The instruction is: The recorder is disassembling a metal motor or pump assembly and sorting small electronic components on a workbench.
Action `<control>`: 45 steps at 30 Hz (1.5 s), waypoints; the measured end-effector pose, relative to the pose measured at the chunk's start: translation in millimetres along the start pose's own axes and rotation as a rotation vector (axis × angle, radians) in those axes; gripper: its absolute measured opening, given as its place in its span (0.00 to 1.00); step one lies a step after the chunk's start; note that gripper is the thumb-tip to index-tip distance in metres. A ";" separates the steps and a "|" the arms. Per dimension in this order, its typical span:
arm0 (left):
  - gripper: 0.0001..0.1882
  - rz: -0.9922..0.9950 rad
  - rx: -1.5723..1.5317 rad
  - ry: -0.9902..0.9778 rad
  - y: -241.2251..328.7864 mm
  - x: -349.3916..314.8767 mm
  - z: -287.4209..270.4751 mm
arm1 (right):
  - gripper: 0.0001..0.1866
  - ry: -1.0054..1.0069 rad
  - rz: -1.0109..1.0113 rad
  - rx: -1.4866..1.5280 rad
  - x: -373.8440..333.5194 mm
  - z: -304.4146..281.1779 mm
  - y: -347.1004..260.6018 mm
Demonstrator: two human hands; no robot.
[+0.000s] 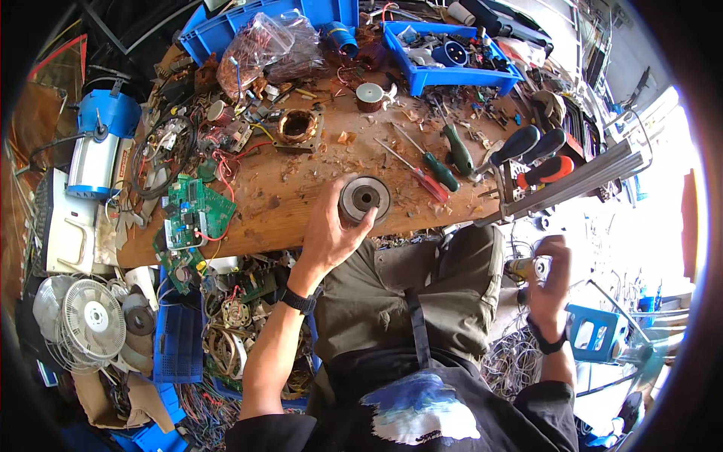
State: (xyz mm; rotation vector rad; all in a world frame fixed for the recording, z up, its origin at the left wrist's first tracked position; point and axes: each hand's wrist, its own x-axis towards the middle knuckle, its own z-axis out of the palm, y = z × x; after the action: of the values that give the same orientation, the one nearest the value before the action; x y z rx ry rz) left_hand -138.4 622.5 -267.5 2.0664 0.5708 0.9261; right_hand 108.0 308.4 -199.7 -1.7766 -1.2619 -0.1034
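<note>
Presently, the left hand (pixel 335 224) grips a round metal part (pixel 366 187) with a central bore between thumb and fingers, above the front edge of the wooden workbench (pixel 275 202); the right hand (pixel 552 282) is curled beside a small cylindrical part (pixel 521 269), and whether it grasps that part cannot be determined. At the bench rear, a blue plastic tray (pixel 467 77) contains a blue round component (pixel 452 53) and assorted black pieces, while a clear plastic bag (pixel 256 51) of copper-coloured material rests beside a blue crate (pixel 197 39).
</note>
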 end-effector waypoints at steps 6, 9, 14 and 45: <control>0.30 -0.069 0.002 0.014 12.3 7.1 1.0 | 0.16 -0.355 -0.101 -0.027 42.7 78.2 -40.7; 0.30 -0.062 0.033 0.010 12.4 9.5 1.0 | 0.17 -0.281 -0.139 -0.033 57.2 106.3 -29.3; 0.29 -0.127 0.058 -0.006 11.5 7.0 -1.0 | 0.19 -0.233 -0.171 -0.102 70.5 133.6 -12.0; 0.43 0.045 0.054 -0.086 -3.4 7.8 -13.6 | 0.13 -0.019 -0.021 -0.018 108.3 131.1 -34.0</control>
State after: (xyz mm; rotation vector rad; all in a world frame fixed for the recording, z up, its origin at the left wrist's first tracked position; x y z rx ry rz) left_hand -144.2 636.0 -261.2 2.1640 0.5102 0.8516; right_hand 78.3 479.2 -195.3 -1.7836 -1.2976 -0.1107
